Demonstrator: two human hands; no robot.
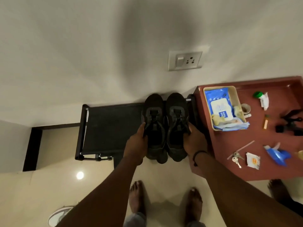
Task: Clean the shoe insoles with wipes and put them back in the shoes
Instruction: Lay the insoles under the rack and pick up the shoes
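Two black shoes [165,126], side by side with toes toward the wall, are held over the right end of a black rack [111,128]. The left hand [136,143] has its grip clamped on the left shoe's outer side, the right hand [194,141] likewise on the right shoe's. Right of the shoes, a pack of wipes [220,107] lies in a cream tray [238,102] on the reddish tabletop [229,154].

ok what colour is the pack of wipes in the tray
Blue, with a white flip lid; the wipes pack lies in a cream tray, seen in the head view.
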